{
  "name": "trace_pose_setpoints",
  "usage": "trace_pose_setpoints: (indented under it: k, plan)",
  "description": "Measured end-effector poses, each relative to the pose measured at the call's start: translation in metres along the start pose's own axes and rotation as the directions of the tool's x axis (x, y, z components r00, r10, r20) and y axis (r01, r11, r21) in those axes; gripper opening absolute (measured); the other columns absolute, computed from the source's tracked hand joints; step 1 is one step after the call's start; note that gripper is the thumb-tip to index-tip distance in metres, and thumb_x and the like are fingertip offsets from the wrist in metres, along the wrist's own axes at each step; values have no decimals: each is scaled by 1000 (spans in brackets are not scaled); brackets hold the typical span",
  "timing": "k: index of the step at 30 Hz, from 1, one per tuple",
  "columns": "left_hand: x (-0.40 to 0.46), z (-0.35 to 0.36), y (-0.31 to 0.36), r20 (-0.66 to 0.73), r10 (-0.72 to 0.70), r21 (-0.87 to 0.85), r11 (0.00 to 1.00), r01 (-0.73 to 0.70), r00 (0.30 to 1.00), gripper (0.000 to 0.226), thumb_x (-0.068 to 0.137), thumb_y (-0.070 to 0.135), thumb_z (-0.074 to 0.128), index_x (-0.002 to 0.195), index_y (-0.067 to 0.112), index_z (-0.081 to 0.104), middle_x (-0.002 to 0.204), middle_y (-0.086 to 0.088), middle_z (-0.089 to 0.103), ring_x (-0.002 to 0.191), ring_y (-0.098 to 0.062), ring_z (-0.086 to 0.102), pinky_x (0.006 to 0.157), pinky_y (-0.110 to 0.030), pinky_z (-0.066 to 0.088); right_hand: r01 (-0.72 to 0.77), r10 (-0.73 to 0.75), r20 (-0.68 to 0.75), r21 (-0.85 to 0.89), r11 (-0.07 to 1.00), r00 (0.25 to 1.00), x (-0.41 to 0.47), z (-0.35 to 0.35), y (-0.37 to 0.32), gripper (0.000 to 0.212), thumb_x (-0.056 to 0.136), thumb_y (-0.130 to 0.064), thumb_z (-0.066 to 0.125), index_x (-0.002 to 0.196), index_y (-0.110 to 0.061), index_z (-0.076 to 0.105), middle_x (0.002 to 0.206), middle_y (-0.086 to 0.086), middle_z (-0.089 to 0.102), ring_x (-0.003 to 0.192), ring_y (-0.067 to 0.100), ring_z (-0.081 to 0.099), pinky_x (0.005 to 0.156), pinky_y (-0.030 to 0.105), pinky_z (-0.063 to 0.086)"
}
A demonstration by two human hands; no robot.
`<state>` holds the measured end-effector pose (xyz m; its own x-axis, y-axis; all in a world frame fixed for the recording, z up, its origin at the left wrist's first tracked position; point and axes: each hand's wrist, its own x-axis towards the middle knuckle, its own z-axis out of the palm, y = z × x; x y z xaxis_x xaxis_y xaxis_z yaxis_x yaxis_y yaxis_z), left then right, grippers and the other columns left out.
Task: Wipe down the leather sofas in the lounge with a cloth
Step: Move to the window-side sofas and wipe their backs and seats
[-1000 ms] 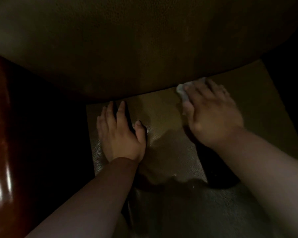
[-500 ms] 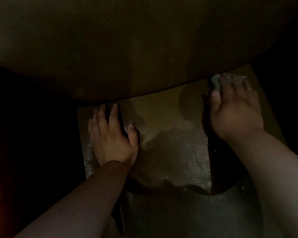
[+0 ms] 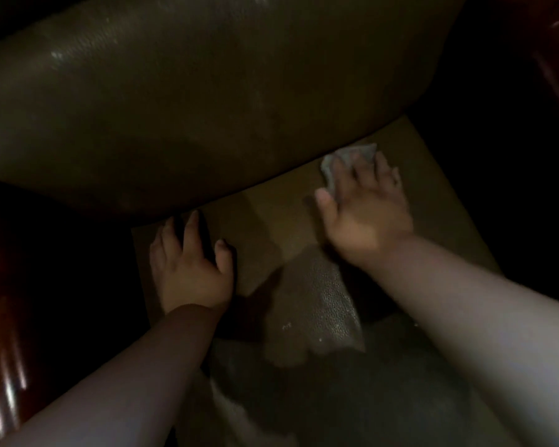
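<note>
The scene is dim. A brown leather sofa seat [image 3: 281, 227] lies below me, with its rounded backrest cushion [image 3: 207, 101] rising behind it. My right hand [image 3: 365, 204] lies flat, fingers spread, and presses a small pale cloth [image 3: 349, 158] onto the seat close to the backrest seam. The cloth shows only past my fingertips and beside my thumb. My left hand [image 3: 191, 262] rests palm down on the seat's left part, fingers straight, holding nothing.
A glossy reddish wooden armrest [image 3: 4, 350] runs along the left edge, and another reddish wooden part [image 3: 555, 59] shows at the top right. A grainy lit patch of leather [image 3: 323, 311] lies between my forearms. Darkness hides both sides of the seat.
My right hand slid the cloth right along the backrest seam, then back a little toward the left. My left hand stayed planted on the seat. The view tilted.
</note>
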<state>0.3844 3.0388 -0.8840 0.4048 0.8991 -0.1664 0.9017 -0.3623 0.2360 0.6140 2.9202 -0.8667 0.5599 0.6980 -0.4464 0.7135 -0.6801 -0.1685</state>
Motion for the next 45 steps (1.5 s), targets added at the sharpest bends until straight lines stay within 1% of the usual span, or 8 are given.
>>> trace_pose_setpoints:
  k: [5, 10, 16, 22, 29, 35, 42, 45]
  plan:
    - [11, -22, 18, 163, 133, 187, 969, -163, 978, 59, 96, 37, 57, 151, 16, 53, 151, -18, 52, 136, -41, 48, 109, -53, 43, 485, -474, 149, -51, 873, 868, -13, -10, 3, 72, 99, -67, 12, 166, -40, 13, 175, -6, 7, 161, 23, -5, 129, 44, -4]
    - [30, 2, 91, 216, 437, -98, 899, -426, 873, 66, 98, 49, 43, 158, 22, 46, 156, -6, 50, 142, -27, 44, 121, -42, 37, 78, -79, -49, -35, 996, 996, 33, -31, 68, 64, 106, -60, 14, 163, -35, 28, 172, -4, 23, 161, 28, 6, 129, 45, 1]
    - [17, 37, 107, 102, 394, 2, 918, -396, 914, 77, 94, 57, 43, 163, 25, 39, 163, -5, 41, 147, -31, 35, 125, -47, 25, 52, -53, -97, -10, 999, 994, 12, -8, 53, 81, 99, -69, 10, 165, -23, 22, 174, 9, 17, 161, 32, 5, 129, 48, 4]
    - [19, 45, 107, 84, 427, 30, 902, -430, 901, 75, 97, 56, 39, 164, 21, 38, 164, -8, 41, 150, -31, 35, 128, -48, 20, -256, 262, -59, 99, 962, 963, 56, -25, 87, 82, 103, -70, 15, 167, -20, 3, 175, 10, 5, 161, 33, 4, 129, 48, 14]
    - [21, 49, 104, 41, 453, 35, 890, -454, 891, 74, 96, 52, 43, 162, 17, 42, 162, -12, 45, 148, -34, 43, 127, -50, 21, 161, -160, 21, -46, 986, 987, -11, -14, 67, 93, 95, -76, 10, 168, -18, 11, 175, 12, 6, 162, 29, 0, 131, 42, 2]
    - [21, 57, 103, -1, 466, 30, 884, -466, 885, 73, 98, 50, 44, 162, 16, 41, 163, -13, 43, 149, -34, 40, 127, -53, 24, -260, 268, -28, 168, 951, 963, 67, -43, 87, 84, 102, -74, 17, 167, -22, 12, 172, 11, 20, 155, 34, 26, 120, 45, 32]
    - [20, 53, 104, -2, 458, 20, 889, -458, 889, 74, 96, 50, 46, 161, 15, 43, 161, -15, 45, 145, -38, 41, 125, -54, 26, 220, -220, -45, 1, 975, 974, -11, -5, 84, 92, 96, -75, 10, 166, -17, 26, 174, 11, 16, 162, 28, 4, 130, 48, 11]
    - [20, 57, 103, -28, 466, 11, 885, -466, 884, 73, 97, 50, 45, 161, 15, 43, 161, -14, 44, 145, -37, 40, 125, -53, 25, 75, -65, -77, 136, 988, 995, 26, -18, 113, 82, 102, -69, 8, 168, -21, 16, 175, 8, 12, 162, 24, 7, 131, 44, 12]
